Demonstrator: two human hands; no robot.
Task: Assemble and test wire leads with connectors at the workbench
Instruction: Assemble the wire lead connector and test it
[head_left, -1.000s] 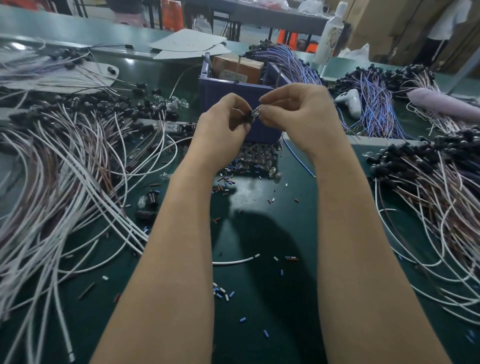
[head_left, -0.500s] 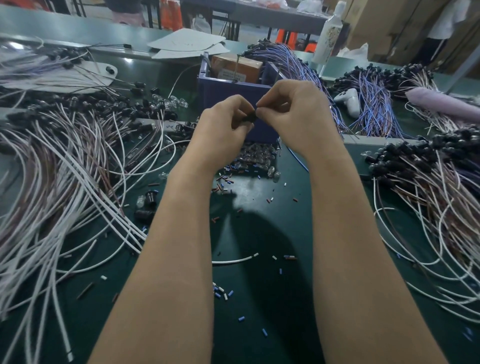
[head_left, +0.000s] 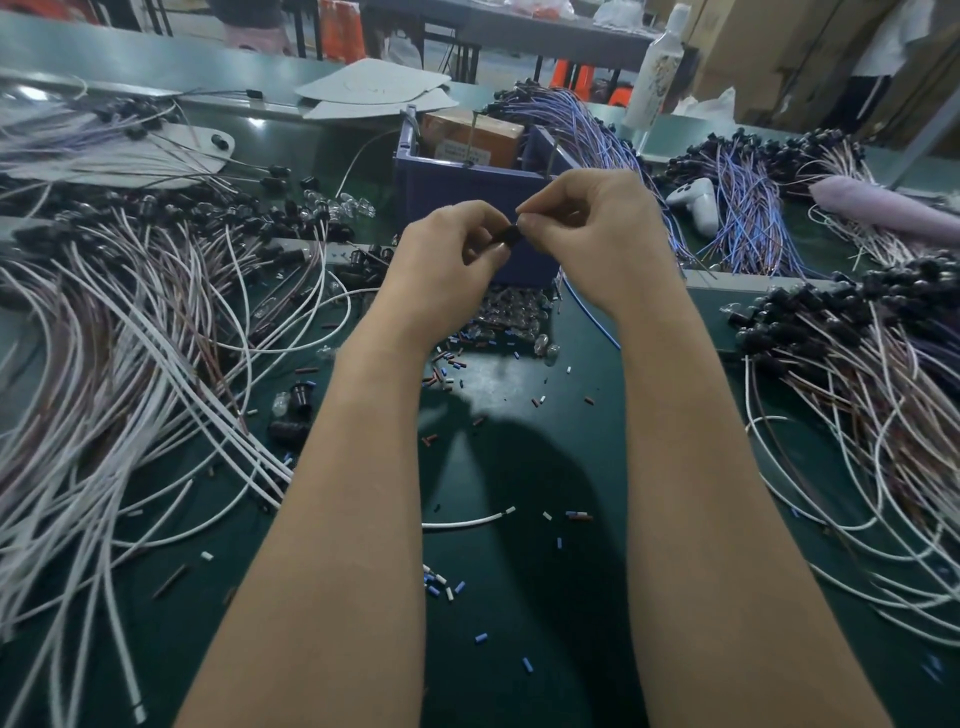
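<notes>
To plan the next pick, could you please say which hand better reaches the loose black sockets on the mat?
Probably the left hand: the sockets lie beside its forearm; the right hand is farther.

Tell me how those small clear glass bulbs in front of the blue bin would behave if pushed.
The small clear glass bulbs look rounded, so they would probably roll on the smooth green mat. They seem tiny and thin-walled, so likely light and fragile. Their glossy surface may make them slippery to pinch.
</notes>
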